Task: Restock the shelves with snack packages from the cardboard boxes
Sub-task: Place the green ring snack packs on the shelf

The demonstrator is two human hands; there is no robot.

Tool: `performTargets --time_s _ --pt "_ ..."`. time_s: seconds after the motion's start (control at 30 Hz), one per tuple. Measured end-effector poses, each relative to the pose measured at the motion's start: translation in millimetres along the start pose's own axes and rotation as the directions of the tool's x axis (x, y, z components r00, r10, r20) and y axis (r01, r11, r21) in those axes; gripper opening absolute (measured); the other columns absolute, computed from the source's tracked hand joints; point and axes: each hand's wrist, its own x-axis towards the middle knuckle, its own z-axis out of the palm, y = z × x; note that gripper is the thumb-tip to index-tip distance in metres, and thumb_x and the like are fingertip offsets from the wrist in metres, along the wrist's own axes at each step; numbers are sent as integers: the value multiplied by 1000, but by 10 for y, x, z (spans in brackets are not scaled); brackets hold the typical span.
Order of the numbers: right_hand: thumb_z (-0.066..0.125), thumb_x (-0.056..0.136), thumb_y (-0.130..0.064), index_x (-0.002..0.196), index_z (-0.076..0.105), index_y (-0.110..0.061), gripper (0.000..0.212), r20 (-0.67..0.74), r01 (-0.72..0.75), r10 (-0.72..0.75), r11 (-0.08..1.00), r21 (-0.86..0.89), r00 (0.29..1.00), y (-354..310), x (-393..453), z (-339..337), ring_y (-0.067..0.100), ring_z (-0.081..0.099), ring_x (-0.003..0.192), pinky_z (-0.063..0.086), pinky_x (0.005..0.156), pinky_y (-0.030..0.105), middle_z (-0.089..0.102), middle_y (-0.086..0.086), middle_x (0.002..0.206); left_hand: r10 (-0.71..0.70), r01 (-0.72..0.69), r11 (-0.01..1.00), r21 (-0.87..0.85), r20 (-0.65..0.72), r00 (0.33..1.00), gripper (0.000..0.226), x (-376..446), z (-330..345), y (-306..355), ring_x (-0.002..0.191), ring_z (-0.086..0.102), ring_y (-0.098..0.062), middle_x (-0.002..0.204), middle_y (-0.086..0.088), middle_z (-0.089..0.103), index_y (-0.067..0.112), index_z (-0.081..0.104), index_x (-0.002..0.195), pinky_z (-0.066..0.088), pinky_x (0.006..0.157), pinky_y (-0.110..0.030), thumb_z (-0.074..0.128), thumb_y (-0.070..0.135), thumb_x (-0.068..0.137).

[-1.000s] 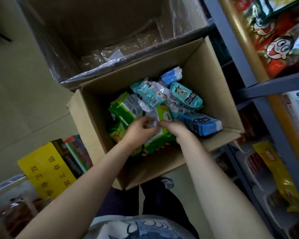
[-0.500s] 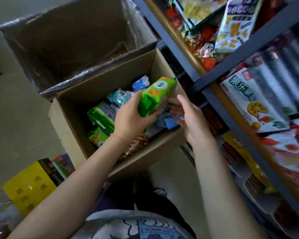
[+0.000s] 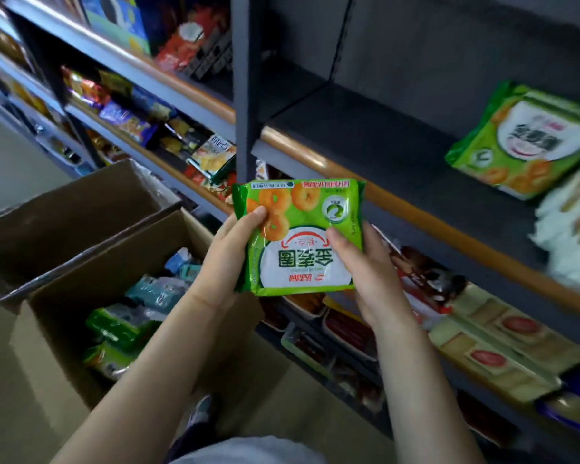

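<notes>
A green snack package (image 3: pixel 298 236) was held upside down in front of the dark shelf (image 3: pixel 365 135), above the open cardboard box (image 3: pixel 64 296). It was gripped at its 2 side edges by the left hand (image 3: pixel 225 256) and right hand (image 3: pixel 365 262). It was judged light, crinkly and crushable; edge holds were best kept, without squeezing the middle.

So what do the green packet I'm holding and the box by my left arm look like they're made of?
Green packet: glossy printed plastic film, judging by sheen and crimped edges. Box: plain brown matte cardboard, with folded flaps.
</notes>
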Motion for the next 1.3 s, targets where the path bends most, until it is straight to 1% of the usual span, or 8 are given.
performTargets --time_s 0.17,0.3,0.53,0.67,0.77,0.97,1.1,1.3 --pt "77 84 -15 102 67 -37 30 -83 150 -166 975 -166 983 -350 -540 -846 0 71 85 52 68 16 75 -20 92 358 -399 783 477 179 917 66 -74 689 5 116 65 -13 123 3 68 37 54 136 52 97 -33 82 46 77" --pt "89 68 -26 109 66 -41 50 -92 170 -205 941 -291 974 -474 -842 -1298 3 70 95 54 77 19 74 -14 105 -82 -396 596 698 544 835 54 -143 1272 66 106 71 -12 112 6 76 31 68 121 56 92 -37 85 52 74" --pt "67 90 -32 141 45 -20 56 -490 220 -219 974 -56 844 -497 -961 -1808 -15 63 86 47 74 8 64 -7 110 -114 71 970 232 174 978 51 -157 1847 -334 92 75 -30 111 -19 75 9 70 117 63 74 -50 75 48 84" --pt "69 73 -57 136 46 -23 75 -385 148 -109 986 74 917 -416 -898 -1714 -1 66 104 52 97 35 67 -13 114 -118 128 992 -9 341 933 46 -58 2041 -342 118 67 -27 130 -11 69 10 57 140 61 85 -39 53 36 101" --pt "71 81 -54 128 51 -29 57 -395 137 -107 990 47 912 -374 -727 -1513 -2 66 104 53 96 33 68 -13 121 -106 87 994 62 505 856 52 28 2090 -373 131 58 -34 140 -17 61 7 52 144 48 107 -49 60 30 98" --pt "79 83 -37 126 55 -25 51 -592 190 -225 974 -122 774 -546 -357 -1646 3 64 106 53 96 34 68 -15 116 78 -124 980 157 268 960 55 448 1975 -129 99 73 -24 122 -15 70 14 53 137 59 80 -37 75 19 86" --pt "81 75 -45 126 46 -29 64 -623 108 -289 944 -312 727 -820 -45 -1763 17 62 114 50 99 43 64 -6 124 92 -223 912 345 359 929 39 889 1995 35 104 73 -28 115 -11 74 11 66 123 58 87 -38 78 17 87" --pt "62 94 -38 131 55 -16 43 -623 -247 -467 639 -728 628 -1037 303 -1877 31 47 124 40 92 32 56 14 130 221 -379 773 509 343 913 30 1425 2425 -39 94 71 -19 99 -1 74 17 67 100 58 83 -33 83 4 78"
